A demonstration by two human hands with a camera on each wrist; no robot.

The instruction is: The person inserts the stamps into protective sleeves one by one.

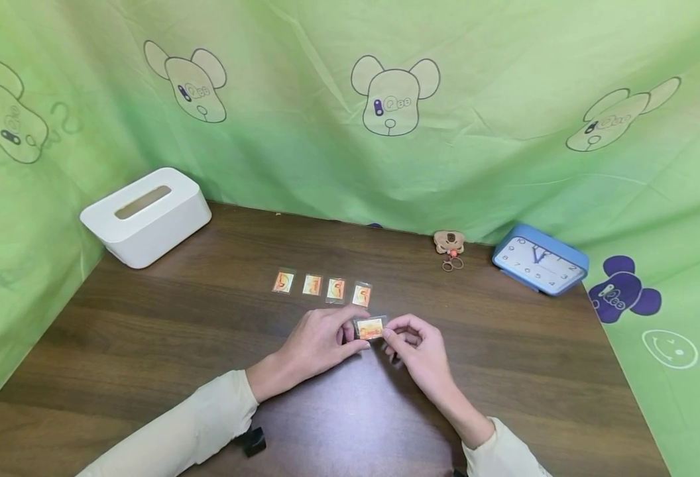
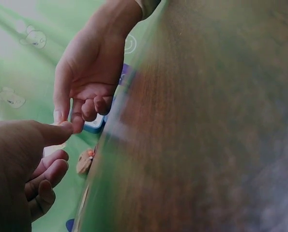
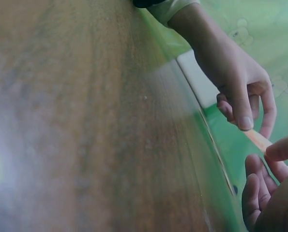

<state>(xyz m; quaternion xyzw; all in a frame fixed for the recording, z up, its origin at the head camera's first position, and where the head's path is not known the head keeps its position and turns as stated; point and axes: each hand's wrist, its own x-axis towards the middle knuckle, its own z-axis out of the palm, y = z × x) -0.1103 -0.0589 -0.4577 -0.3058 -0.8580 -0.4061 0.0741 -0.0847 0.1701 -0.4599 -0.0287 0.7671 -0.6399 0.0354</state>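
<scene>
A small orange-and-yellow picture card [image 1: 370, 328] in a clear sleeve, much like a postage stamp, is held up between both hands. My left hand [image 1: 319, 341] grips its left edge between thumb and forefinger. At the opposite edge, my right hand [image 1: 419, 349] pinches it with thumb and forefinger. The right wrist view shows the card [image 3: 258, 140] edge-on, stretched from one hand to the other. Beyond the hands, several similar sleeved cards [image 1: 311, 285] lie in a row on the table. In the left wrist view the fingers hide most of the held card.
On the wooden table [image 1: 147, 351], a white tissue box [image 1: 159, 228] stands at the back left. A brown bear keychain [image 1: 449, 242] lies at the back right, beside a blue clock [image 1: 539, 262]. Green printed cloth [image 1: 302, 152] hangs along the back and sides.
</scene>
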